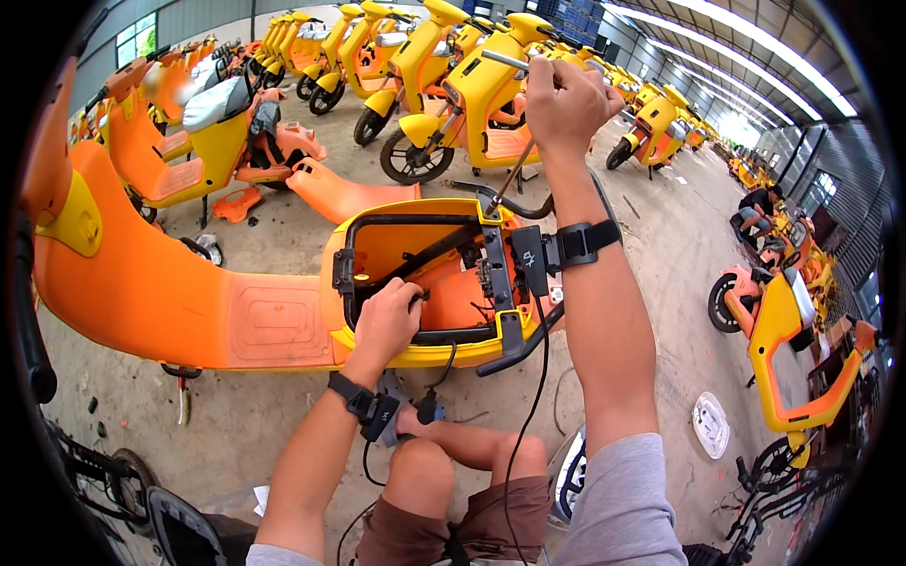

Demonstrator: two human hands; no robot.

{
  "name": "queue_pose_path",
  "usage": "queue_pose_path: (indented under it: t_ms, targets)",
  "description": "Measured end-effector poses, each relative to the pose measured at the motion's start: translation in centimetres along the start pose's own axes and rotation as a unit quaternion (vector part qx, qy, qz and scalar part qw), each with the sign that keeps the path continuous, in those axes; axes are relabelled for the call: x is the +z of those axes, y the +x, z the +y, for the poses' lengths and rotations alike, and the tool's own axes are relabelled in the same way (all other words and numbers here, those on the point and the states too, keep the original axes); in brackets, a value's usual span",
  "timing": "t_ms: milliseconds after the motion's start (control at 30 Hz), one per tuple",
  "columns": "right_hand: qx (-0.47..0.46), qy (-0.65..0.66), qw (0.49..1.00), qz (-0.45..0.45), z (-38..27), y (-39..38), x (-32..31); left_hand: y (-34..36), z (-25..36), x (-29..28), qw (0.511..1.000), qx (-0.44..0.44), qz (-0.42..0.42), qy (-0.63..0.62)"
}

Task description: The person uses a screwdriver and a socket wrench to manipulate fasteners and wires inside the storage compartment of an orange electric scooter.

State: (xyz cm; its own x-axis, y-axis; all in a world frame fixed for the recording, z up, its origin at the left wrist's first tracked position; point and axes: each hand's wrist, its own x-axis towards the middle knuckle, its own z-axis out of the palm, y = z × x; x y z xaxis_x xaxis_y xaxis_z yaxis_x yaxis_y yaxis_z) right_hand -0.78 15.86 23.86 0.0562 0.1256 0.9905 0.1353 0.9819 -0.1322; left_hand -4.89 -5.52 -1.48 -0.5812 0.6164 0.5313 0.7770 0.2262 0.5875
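My right hand [566, 106] is raised and closed around the crossbar of a T-handle wrench [505, 59]. Its thin shaft slants down to the far right corner of the scooter's open seat compartment, where the tip meets the yellow rim. My left hand [385, 321] reaches over the near left edge of that compartment, fingers curled beside a small dark piece I cannot make out. The scooter body [160, 300] is orange with a yellow rear section. Inside the compartment lie a black frame tube [444, 247], an orange panel [453, 302] and some wiring.
An orange body panel [344, 193] lies behind the scooter. Rows of yellow scooters [472, 94] stand farther back. To the right are another yellow scooter [774, 349], a white oval part [711, 424] on the floor and a crouching person [755, 209]. Cables hang from my wrist straps.
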Motion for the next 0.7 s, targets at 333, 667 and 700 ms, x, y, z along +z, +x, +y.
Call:
queue_pose_path:
  t_ms: [333, 667, 700]
  targets:
    - [0.07, -0.009, 0.995, -0.074, 0.9, 0.8, -0.2, 0.3, -0.7, -0.1, 0.999, -0.001, -0.024, 0.024]
    - [0.175, 0.274, 0.909, -0.263, 0.3, 2.5, -1.4, 0.0, -0.4, -0.3, 0.998, -0.016, -0.045, 0.03]
    - [0.21, 0.302, 0.88, -0.301, 0.2, 2.8, -2.3, 0.0, -0.6, -0.2, 0.998, -0.011, -0.054, 0.031]
